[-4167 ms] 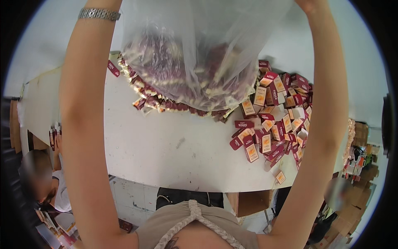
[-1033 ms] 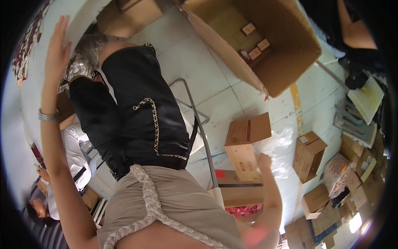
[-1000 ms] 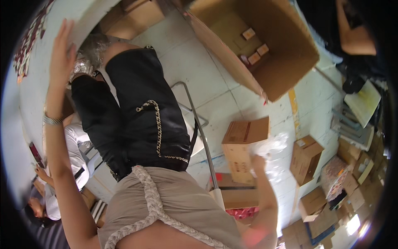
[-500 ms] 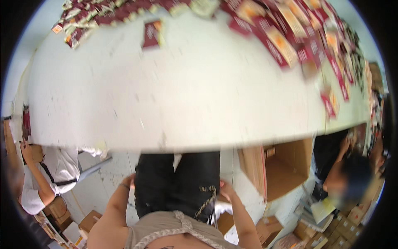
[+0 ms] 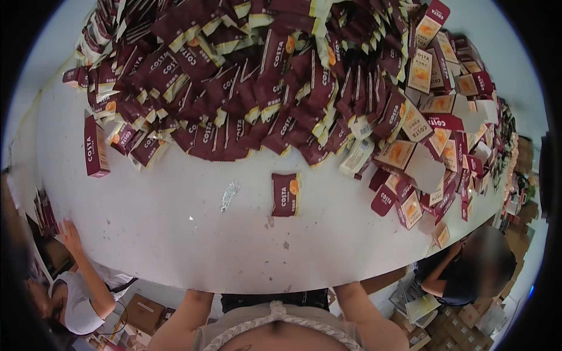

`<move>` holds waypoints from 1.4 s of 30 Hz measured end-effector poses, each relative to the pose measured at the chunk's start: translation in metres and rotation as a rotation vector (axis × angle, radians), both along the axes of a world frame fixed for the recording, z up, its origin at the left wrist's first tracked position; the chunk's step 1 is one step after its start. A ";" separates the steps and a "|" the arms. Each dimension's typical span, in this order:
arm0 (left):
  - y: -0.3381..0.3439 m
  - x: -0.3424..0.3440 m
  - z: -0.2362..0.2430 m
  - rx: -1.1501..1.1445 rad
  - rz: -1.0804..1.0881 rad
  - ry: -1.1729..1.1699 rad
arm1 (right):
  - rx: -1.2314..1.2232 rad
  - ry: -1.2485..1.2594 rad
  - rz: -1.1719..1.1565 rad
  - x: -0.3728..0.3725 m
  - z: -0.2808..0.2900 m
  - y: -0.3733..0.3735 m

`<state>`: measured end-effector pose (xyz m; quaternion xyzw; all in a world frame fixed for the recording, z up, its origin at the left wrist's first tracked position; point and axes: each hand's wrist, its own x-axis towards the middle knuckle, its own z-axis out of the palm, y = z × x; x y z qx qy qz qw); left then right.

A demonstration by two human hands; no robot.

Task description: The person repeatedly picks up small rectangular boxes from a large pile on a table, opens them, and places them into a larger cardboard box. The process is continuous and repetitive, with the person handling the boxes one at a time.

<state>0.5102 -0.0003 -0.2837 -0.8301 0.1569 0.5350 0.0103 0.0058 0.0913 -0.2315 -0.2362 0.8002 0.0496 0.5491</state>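
Observation:
Both my forearms reach forward from the lower edge and pass beneath the white table [image 5: 175,245]. The table's near edge hides my left hand and my right hand, so their fingers do not show. Closest to me on the tabletop, a single maroon sachet [image 5: 285,196] with an orange picture and a pale yellow edge lies flat. Beyond it a large heap of similar sachets [image 5: 228,105] covers the far side. Small maroon and cream cartons [image 5: 436,149], some with flaps up, are piled at the right.
A crumpled silver foil scrap [image 5: 229,195] lies left of the lone sachet. One narrow maroon carton [image 5: 95,146] stands at the left. Co-workers sit at both sides, one in a white top [image 5: 79,304], one in dark clothes [image 5: 448,272]. Brown cardboard boxes [image 5: 146,313] are on the floor.
The view has moved in over the table, bringing more of the heap into sight. My hands, seen earlier beside my thighs, are now hidden below the table edge.

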 end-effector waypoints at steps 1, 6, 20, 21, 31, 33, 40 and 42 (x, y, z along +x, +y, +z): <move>-0.005 -0.001 -0.006 -0.021 -0.036 -0.002 | -0.025 0.038 0.019 -0.007 -0.002 -0.008; -0.007 -0.011 -0.039 -0.140 -0.259 -0.064 | -0.138 0.168 0.110 -0.014 -0.024 -0.008; -0.033 -0.146 0.201 -0.718 -1.493 0.315 | -1.563 1.086 0.419 -0.094 0.190 -0.167; -0.035 -0.166 0.227 -0.781 -1.402 0.485 | -1.382 1.097 0.379 -0.107 0.179 -0.170; -0.086 -0.261 0.200 -1.041 -0.072 0.972 | -1.237 -0.168 0.268 0.091 0.178 -0.123; -0.113 -0.237 0.210 -1.030 -0.040 0.832 | -1.301 -0.089 0.548 0.095 0.171 -0.167; -0.160 -0.179 0.218 -1.592 -0.737 -0.423 | -1.354 0.309 0.412 0.123 0.144 -0.319; -0.169 -0.169 0.206 -1.599 -0.761 -0.418 | -1.708 0.419 0.209 0.104 0.135 -0.336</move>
